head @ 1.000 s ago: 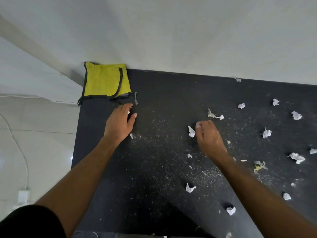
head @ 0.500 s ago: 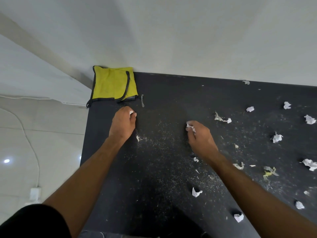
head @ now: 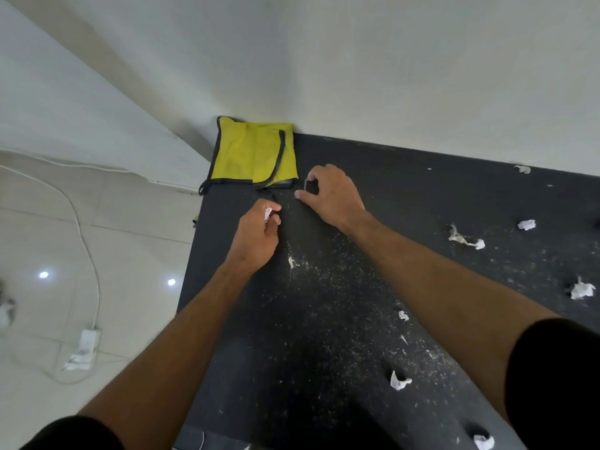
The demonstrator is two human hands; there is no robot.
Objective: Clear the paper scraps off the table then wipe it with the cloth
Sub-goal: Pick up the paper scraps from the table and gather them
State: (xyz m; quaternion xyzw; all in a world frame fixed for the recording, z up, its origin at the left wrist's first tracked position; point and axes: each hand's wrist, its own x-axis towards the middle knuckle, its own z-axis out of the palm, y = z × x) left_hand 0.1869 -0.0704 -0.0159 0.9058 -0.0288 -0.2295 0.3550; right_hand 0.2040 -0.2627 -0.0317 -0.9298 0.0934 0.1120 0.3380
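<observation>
My left hand (head: 258, 235) hovers over the black table (head: 324, 336) near its far left corner, pinching a white paper scrap (head: 268, 214). My right hand (head: 334, 194) is just beyond it, beside the folded yellow cloth (head: 253, 154). Its thumb and forefinger curve around a small grey strip (head: 306, 184), and its other fingers are curled, hiding the scrap it picked up. Several crumpled scraps lie to the right: a long one (head: 466, 238), a ball (head: 526, 224), another (head: 581, 290), and one nearer me (head: 399, 381). A tiny scrap (head: 291, 262) lies under my left wrist.
Fine pale crumbs dust the middle of the table. The table's left edge drops to a tiled floor where a white cable and power strip (head: 82, 349) lie. A white wall (head: 389, 76) runs along the table's far edge.
My right hand lifted a scrap from the table's middle and moved far left to the grey strip beside the cloth. My left hand stayed put, still pinching its scrap. The view shifted left.
</observation>
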